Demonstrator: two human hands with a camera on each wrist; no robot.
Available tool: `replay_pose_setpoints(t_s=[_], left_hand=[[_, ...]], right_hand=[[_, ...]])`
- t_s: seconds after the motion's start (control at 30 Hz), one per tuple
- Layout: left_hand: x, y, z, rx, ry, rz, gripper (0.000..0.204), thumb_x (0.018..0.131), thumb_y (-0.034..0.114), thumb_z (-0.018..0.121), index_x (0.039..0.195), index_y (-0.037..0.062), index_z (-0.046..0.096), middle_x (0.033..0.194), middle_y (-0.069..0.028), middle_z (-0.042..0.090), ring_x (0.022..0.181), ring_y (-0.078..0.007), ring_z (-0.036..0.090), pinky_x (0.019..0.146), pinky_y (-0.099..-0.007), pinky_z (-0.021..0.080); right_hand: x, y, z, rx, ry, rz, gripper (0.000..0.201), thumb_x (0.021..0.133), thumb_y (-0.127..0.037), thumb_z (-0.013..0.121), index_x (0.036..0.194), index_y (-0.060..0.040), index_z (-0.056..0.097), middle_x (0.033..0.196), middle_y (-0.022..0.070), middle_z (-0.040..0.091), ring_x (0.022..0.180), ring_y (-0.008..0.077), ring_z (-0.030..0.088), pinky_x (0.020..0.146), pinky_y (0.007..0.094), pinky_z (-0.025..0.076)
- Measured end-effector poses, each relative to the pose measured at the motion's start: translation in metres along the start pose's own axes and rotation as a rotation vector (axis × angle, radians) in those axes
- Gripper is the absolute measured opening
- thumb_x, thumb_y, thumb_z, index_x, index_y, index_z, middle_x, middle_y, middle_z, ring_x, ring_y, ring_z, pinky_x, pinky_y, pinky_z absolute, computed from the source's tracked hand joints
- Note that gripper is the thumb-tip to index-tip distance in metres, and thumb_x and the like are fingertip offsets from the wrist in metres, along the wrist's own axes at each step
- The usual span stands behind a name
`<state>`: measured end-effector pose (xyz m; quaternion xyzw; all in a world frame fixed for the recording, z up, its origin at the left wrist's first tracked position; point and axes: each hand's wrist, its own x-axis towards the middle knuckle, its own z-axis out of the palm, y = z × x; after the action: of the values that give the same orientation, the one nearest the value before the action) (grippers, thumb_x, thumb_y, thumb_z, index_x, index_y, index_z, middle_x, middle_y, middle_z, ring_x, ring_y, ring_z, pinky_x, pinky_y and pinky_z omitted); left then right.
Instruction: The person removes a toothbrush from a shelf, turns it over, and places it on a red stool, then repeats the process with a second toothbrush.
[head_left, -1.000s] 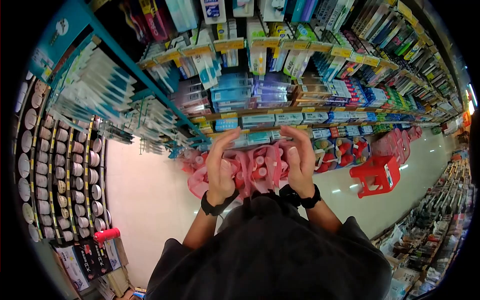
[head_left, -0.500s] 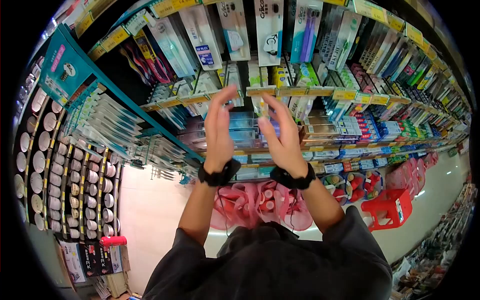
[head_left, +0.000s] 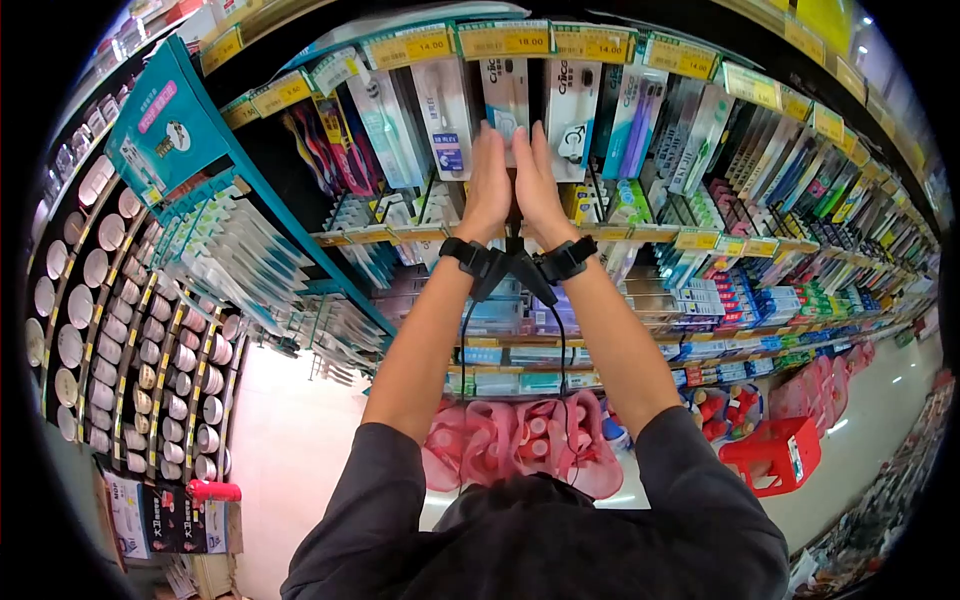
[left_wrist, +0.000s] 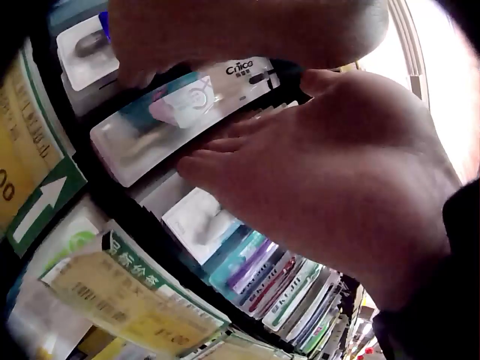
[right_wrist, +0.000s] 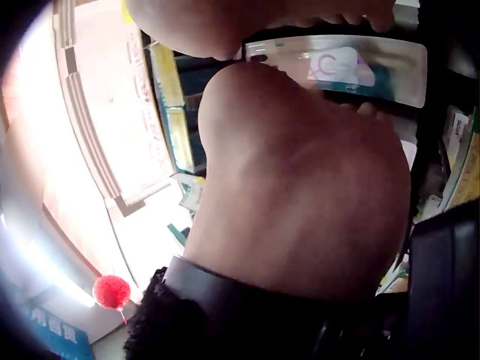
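Note:
My left hand and right hand reach up before the toothbrush rack, palms facing, a narrow gap between them. Both have straight fingers and hold nothing. Straight ahead of the fingertips hangs a boxed toothbrush in clear packaging, its lower part overlapped by the hands. In the left wrist view this pack shows between the two hands; the right wrist view has the same pack beyond the fingers. A white toothbrush pack hangs to the left, and another white pack to the right.
Yellow price tags line the shelf edge above the hands. A teal display frame with hanging packs stands at left. Pink bags of bottles sit on the floor below, and a red stool stands at right.
Both hands have risen from above the pink bags to the upper toothbrush row and come closer together. The head view now shows more of the upper rack.

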<state>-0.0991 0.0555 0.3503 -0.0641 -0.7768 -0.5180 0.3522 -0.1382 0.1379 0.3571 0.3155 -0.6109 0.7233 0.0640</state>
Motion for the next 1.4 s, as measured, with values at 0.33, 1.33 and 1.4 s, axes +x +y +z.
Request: replay_pose_setpoints(t_s=[0.33,1.33,1.4], left_hand=[[0.007,-0.007,-0.003,-0.17,0.091,-0.033,0.071,0.11,0.046,0.027,0.153,-0.0097,0.027,0.156,-0.0238,0.037,0.143,-0.0321,0.037,0.118,-0.038,0.027],[-0.077,0.083,-0.065,-0.338,0.041,-0.217,0.068,0.107,0.056,0.031,0.154,0.0077,0.041,0.155,-0.0099,0.045,0.142,-0.0248,0.04,0.109,-0.0401,0.037],[-0.084,0.086,-0.066,-0.353,0.028,-0.227,0.067,0.108,0.055,0.031,0.154,0.008,0.042,0.154,-0.0102,0.046,0.142,-0.0249,0.04,0.109,-0.0403,0.037]], right_hand=[[0.016,-0.009,-0.003,-0.026,-0.044,0.005,0.09,0.104,-0.057,0.039,0.153,0.016,0.019,0.159,0.034,0.026,0.149,0.0403,0.027,0.121,0.0403,0.023],[-0.092,-0.097,0.014,0.075,0.05,0.078,0.069,0.107,-0.044,0.046,0.15,0.0089,0.034,0.149,0.0197,0.045,0.138,0.0257,0.042,0.115,0.0355,0.031],[-0.096,-0.089,0.017,0.053,0.105,0.074,0.066,0.107,-0.042,0.046,0.148,0.0085,0.036,0.146,0.0176,0.048,0.136,0.0232,0.044,0.114,0.0345,0.032]])
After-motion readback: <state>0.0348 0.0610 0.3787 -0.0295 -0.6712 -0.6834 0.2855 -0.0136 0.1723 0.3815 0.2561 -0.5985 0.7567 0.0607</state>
